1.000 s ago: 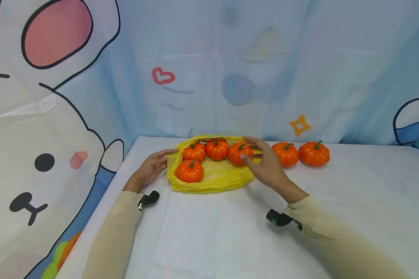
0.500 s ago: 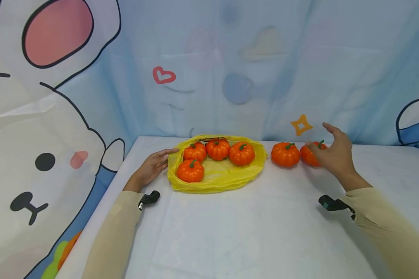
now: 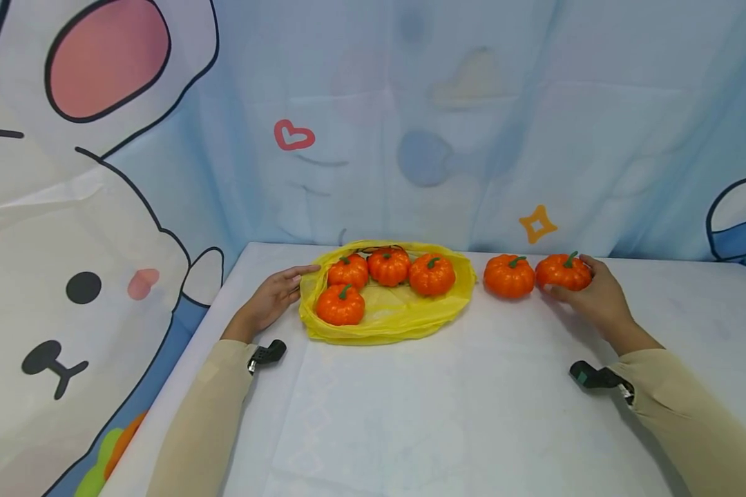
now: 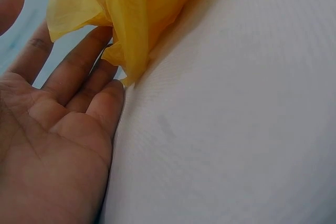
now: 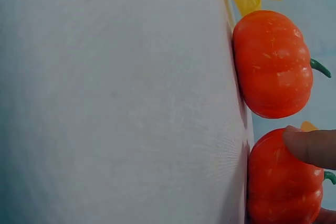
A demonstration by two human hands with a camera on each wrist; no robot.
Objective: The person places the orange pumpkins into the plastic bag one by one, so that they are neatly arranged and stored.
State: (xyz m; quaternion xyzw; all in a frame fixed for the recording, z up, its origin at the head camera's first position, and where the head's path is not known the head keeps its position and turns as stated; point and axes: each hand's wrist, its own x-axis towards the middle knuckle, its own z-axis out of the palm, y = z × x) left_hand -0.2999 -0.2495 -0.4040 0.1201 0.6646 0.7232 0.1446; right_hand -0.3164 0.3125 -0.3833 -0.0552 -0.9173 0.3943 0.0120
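Note:
My right hand (image 3: 597, 298) grips the far-right orange toy pumpkin (image 3: 562, 272), thumb across its near side and fingers round its right side. In the right wrist view the thumb (image 5: 311, 146) lies on that pumpkin's skin. Just left of it, a second loose pumpkin (image 3: 508, 277) sits on the table. A yellow plastic bag (image 3: 385, 331) lies spread open, holding several pumpkins, one of them at its front left (image 3: 340, 306). My left hand (image 3: 272, 301) rests at the bag's left edge, fingers loosely extended against the plastic (image 4: 126, 24).
A white cloth covers the table (image 3: 398, 428). Close behind its back edge hangs a light blue printed curtain (image 3: 373, 172), which also runs along the left side with a large white cartoon animal on it.
My right hand has moved from the bag's right side over to the far-right pumpkin and come down on it. The left hand stays at the bag's edge.

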